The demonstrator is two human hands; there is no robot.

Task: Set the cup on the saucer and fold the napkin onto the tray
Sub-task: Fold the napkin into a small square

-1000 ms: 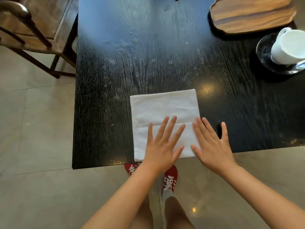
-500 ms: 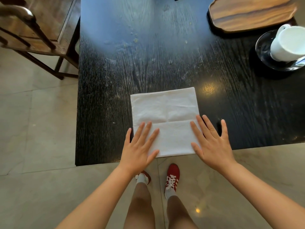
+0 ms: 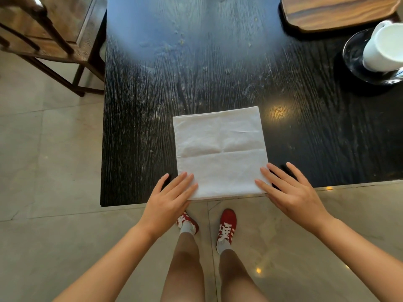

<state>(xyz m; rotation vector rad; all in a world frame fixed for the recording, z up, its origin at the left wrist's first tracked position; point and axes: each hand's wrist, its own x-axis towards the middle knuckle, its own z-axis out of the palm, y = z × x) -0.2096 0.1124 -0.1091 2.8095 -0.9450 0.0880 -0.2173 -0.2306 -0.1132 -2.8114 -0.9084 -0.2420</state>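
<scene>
white napkin [image 3: 220,153] flat on the dark wood-grain counter [image 3: 139,118], near edge flush with the counter's front edge, a horizontal crease across its middle. left hand [image 3: 169,202] spread open, fingers extended, fingertips resting on the napkin's near left corner, gripping nothing. right hand [image 3: 292,192] likewise open and flat, fingertips on the napkin's near right corner, the outer fingers on bare counter just beside it, gripping nothing. white cup [image 3: 385,50] at far right, seated on the dark glossy saucer [image 3: 354,54], handle toward the far side, partly cut by the frame edge. wooden tray [image 3: 331,13] beyond the saucer at the top right, well apart from the napkin, nothing visible on the part in view. faint crumbs or specks scattered over the counter's middle. wooden chair [image 3: 43,38] at top left beside the counter. pale tiled floor [image 3: 50,162] below, bare legs and red shoes [image 3: 226,225] with white laces standing at the counter's front edge.
</scene>
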